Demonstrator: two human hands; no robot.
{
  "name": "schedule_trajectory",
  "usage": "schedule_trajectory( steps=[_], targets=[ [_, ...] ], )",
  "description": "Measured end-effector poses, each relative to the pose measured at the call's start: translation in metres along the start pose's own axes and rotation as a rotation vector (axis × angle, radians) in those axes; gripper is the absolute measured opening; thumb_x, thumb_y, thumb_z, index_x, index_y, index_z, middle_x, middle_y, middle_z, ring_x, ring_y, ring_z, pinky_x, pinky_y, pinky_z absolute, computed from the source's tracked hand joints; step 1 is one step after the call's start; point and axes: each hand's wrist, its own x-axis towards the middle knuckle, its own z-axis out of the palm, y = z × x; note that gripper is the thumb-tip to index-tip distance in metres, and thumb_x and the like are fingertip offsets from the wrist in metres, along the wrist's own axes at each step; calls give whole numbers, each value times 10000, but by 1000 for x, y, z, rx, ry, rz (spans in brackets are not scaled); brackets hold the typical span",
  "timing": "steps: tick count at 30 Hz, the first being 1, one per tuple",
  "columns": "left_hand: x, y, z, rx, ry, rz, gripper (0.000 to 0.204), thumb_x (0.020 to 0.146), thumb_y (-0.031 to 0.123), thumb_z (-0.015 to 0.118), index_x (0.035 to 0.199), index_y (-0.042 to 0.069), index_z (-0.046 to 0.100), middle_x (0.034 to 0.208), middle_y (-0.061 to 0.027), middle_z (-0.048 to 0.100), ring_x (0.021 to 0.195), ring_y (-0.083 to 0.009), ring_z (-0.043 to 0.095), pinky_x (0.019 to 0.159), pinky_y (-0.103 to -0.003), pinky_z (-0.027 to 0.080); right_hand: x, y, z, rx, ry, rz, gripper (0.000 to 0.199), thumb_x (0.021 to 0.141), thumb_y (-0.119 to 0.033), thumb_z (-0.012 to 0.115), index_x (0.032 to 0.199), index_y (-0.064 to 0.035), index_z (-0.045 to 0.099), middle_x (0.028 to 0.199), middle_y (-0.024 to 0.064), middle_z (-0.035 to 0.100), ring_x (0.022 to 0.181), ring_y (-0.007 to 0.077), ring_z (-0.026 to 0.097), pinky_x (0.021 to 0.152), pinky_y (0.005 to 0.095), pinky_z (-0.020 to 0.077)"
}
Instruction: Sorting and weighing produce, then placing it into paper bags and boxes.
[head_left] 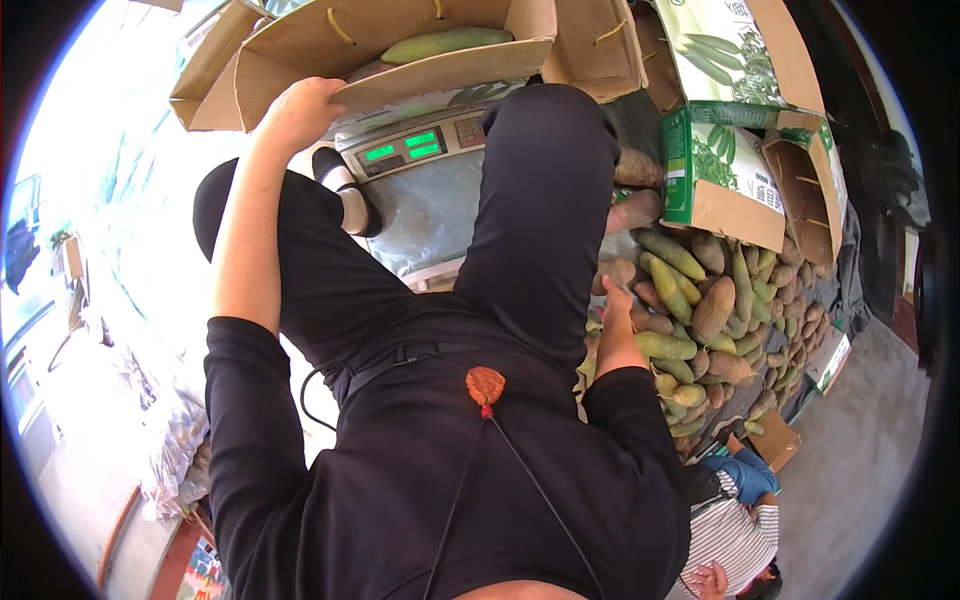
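At the far left my left hand (300, 112) grips the near left edge of an open cardboard carton (440, 75), fingers closed over its rim. Inside the carton lies a long green radish (447, 44); a brownish one shows partly beside it. The carton rests on a scale with a lit green display (402, 150). To the right of my leg, my right hand (616, 305) is down at the edge of a radish pile (690, 345), closed at the end of a mud-covered radish (617, 271). My sleeve and leg hide part of that spot.
Printed green-and-white cartons (735, 170) stand open beyond the pile. At the lower right a person in a striped shirt (735, 535) is near a small cardboard box (773, 440). Plastic bags (170, 450) lie at the left.
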Motion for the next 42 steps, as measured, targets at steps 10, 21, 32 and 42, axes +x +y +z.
schedule_trajectory(
  steps=[10,21,32,42],
  targets=[
    [3,9,4,-31,30,-16,290,809,134,580,1085,66,637,963,-181,644,945,-339,595,847,-410,452,114,3,28,292,-368,232,614,689,-290,817,1183,-135,488,1221,80,491,1028,289,460,767,493,409],
    [10,8,7,33,20,19,291,818,141,583,1098,86,643,1009,-164,645,989,-328,594,871,-424,459,13,-12,11,573,-678,187,479,745,-212,762,1147,-125,517,1107,63,521,960,264,498,784,453,436],
    [4,3,3,111,19,65,266,802,139,622,1057,70,644,976,-178,645,983,-335,594,864,-429,468,-217,-246,21,159,-751,-872,659,788,-136,678,1343,-16,344,1158,99,553,971,202,578,732,336,491],
    [5,-1,3,60,53,122,244,781,118,601,1011,49,646,938,-202,639,952,-358,596,846,-446,464,-391,-342,154,-165,-1158,-1111,600,806,-107,693,1324,-12,406,1165,115,557,942,144,583,724,255,489]
  ],
)
